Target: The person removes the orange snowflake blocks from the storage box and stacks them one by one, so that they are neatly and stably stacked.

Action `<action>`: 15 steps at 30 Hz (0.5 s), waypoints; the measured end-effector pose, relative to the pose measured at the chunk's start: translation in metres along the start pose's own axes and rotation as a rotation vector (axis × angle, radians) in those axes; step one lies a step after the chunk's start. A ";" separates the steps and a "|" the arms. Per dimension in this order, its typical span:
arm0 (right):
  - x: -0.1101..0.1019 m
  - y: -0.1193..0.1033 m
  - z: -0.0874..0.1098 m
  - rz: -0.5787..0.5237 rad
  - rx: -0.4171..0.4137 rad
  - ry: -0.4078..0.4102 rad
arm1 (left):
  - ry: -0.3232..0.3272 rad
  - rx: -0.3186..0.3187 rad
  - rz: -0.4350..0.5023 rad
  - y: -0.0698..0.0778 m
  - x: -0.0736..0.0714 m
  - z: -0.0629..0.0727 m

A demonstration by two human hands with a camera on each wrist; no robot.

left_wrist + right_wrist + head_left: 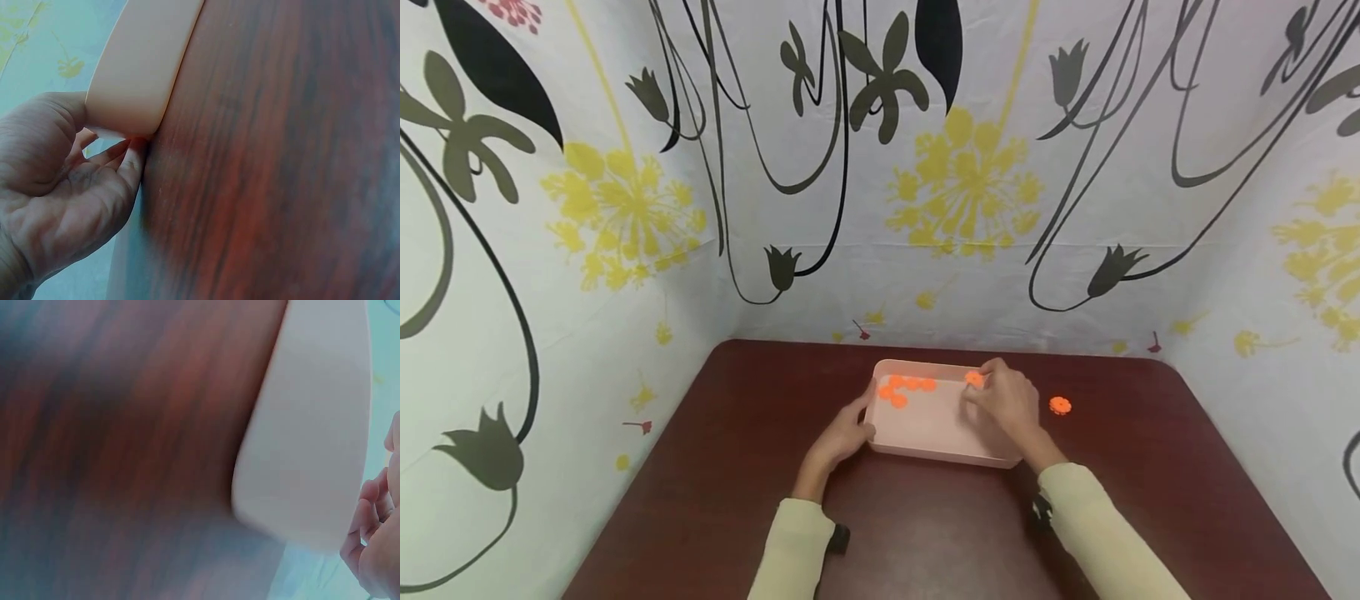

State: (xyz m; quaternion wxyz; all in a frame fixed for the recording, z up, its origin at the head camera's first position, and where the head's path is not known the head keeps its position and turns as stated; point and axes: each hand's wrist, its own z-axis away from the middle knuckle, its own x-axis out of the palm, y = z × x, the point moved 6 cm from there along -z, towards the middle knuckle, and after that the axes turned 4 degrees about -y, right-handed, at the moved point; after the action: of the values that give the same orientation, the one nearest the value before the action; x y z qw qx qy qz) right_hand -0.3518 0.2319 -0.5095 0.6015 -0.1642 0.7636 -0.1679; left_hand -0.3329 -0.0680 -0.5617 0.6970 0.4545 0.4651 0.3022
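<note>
A shallow pale pink tray (925, 433) lies on the table. My left hand (846, 435) grips its left end, the thumb at the rim; in the left wrist view that hand (75, 175) has its fingers against the tray's outer wall (140, 69). Over the tray's right part, my right hand (1011, 404) pinches a small orange flower-shaped piece (973, 379) between thumb and fingers. Several similar orange pieces (898, 401) lie in the tray's far left area. In the right wrist view the right hand (378, 537) is partly cut off, beyond the tray wall (300, 437).
Another orange flower-shaped piece (1060, 406) lies on the dark red-brown table (760, 417), right of the tray. Patterned white fabric (865, 217) with yellow and grey flowers hangs along the table's back and sides.
</note>
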 end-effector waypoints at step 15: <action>-0.040 0.081 0.004 0.033 0.113 0.065 | -0.097 0.111 0.081 0.002 0.004 -0.002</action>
State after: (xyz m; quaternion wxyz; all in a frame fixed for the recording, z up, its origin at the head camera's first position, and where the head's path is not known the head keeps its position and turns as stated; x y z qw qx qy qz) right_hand -0.3432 0.3218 -0.5122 0.5874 -0.1117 0.7747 -0.2060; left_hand -0.3331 -0.0632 -0.5621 0.6797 0.5250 0.4278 0.2816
